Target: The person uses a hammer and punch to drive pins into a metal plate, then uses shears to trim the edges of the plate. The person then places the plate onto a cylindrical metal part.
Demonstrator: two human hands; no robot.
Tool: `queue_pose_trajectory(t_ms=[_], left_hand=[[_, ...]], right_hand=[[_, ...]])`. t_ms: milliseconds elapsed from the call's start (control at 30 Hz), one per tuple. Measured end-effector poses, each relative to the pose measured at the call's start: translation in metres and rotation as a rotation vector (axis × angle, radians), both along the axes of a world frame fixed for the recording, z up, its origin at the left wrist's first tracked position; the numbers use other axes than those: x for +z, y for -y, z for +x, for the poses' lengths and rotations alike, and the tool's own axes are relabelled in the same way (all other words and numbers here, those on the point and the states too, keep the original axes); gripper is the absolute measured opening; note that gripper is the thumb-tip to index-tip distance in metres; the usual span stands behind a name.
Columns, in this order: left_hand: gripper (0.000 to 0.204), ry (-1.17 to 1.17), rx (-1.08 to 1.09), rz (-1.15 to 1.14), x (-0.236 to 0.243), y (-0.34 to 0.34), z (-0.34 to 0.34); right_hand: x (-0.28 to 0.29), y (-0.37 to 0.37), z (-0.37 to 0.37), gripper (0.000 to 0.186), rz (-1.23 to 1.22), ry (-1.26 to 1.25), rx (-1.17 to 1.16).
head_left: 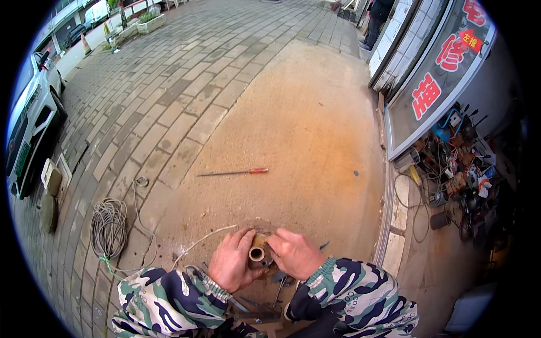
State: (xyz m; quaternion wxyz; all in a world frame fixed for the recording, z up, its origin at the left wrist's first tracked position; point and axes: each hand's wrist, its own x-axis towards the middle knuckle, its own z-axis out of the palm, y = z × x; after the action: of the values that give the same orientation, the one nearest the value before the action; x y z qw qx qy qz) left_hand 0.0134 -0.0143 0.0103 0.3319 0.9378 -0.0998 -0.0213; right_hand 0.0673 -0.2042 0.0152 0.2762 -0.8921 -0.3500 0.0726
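Low in the middle, between my hands, is a brownish metal fitting (259,261) with a round, hollow pipe mouth facing up. My left hand (231,259) wraps around its left side, the thumb along the lower edge. My right hand (296,253) is closed against its upper right side with curled fingers. Whether those fingers also pinch something small is hidden. Dark tools (280,287) lie partly covered just below the right hand. Ahead on the concrete rests a long screwdriver (257,170) with a red handle.
A coiled cable (108,228) lies on the paving at left, and a thin pale cord (198,242) runs toward my left hand. A white car (39,112) stands far left. To the right are a glass door (439,73) and a heap of parts (465,163). Someone stands by the doorway (376,22).
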Motion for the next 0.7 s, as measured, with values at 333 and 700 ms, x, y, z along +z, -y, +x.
queue_pose_trajectory(t_ms=[333, 700], left_hand=[[0.09, 0.004, -0.004, -0.037, -0.007, -0.002, -0.001], [0.085, 0.028, 0.004, -0.032, -0.001, -0.001, -0.001]], right_hand=[[0.008, -0.011, -0.002, 0.009, -0.053, -0.057, -0.049], [0.007, -0.012, 0.001, 0.008, -0.037, 0.006, -0.09]])
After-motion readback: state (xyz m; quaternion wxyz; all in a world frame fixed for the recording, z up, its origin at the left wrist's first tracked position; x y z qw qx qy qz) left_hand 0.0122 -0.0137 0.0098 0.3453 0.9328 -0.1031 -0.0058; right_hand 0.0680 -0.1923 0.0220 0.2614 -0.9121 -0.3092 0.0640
